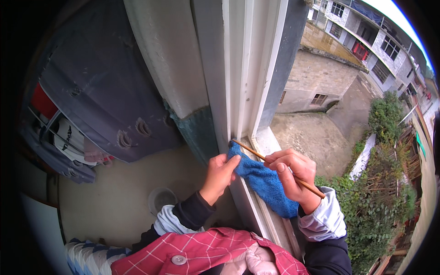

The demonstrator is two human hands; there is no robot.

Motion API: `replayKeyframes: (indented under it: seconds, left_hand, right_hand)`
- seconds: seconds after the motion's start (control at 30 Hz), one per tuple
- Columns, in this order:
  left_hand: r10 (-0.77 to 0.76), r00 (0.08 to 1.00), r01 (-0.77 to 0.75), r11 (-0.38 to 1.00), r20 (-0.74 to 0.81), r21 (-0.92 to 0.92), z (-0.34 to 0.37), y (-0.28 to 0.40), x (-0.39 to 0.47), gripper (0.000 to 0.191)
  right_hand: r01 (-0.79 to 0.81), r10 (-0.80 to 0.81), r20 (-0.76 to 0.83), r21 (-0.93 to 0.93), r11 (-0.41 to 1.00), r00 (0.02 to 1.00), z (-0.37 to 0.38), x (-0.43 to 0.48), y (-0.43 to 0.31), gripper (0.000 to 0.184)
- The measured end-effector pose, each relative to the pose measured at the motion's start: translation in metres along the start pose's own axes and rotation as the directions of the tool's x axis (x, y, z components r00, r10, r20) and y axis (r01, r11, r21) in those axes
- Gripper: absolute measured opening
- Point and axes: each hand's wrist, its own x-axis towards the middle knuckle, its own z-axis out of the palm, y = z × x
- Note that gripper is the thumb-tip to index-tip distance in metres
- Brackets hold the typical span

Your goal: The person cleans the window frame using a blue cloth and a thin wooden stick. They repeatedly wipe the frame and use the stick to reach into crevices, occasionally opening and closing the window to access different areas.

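Note:
A blue terry cloth [264,182] lies along the sill track [256,209] of a white window frame [245,68]. My left hand [218,175] pinches the cloth's left edge near the corner of the frame. In my right hand [294,172] is a thin wooden stick [249,150], held like a pen. Its far tip rests at the cloth's upper end, close to the frame's lower corner. The stick's other end sticks out past my right wrist. Part of the cloth passes beneath my right hand and is hidden there.
Inside, a bucket [162,200] stands on the floor [113,196]. A dark patterned curtain [127,92] hangs at the left, beside clothes [70,137] on a rack. Outside the open window are a drop to a concrete yard [309,137], shrubs [374,202] and a brick building [312,79].

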Motion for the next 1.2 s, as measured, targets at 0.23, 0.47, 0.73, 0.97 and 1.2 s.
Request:
replayKeyframes:
  seconds: [0.23,0.47,0.73,0.97,1.2]
  left_hand:
    - [-0.027,1.000,0.028,0.999,0.009,-0.023,0.002,0.002,0.005,0.026]
    - [-0.017,0.997,0.012,0.997,-0.069,-0.072,0.009,-0.003,-0.010,0.023]
    - [-0.007,0.996,0.003,0.999,0.087,0.048,-0.002,0.006,-0.029,0.015]
    - [-0.079,0.913,0.015,0.987,0.401,0.160,0.009,0.015,-0.076,0.014]
    - [0.216,0.955,-0.252,0.952,0.201,0.173,0.013,0.012,-0.067,0.011]
  right_hand:
    - [0.033,-0.028,0.107,-0.044,0.998,0.994,0.020,-0.001,0.018,0.003]
    - [-0.051,0.070,0.137,-0.139,0.989,0.988,0.031,0.000,0.014,0.008]
    - [-0.213,0.216,0.063,-0.053,0.976,0.974,0.030,0.027,0.008,0.022]
    - [-0.194,0.196,0.253,-0.035,0.980,0.947,-0.013,0.005,-0.033,0.023]
    - [-0.016,0.061,0.216,-0.204,0.979,0.975,0.003,0.001,-0.019,0.006]
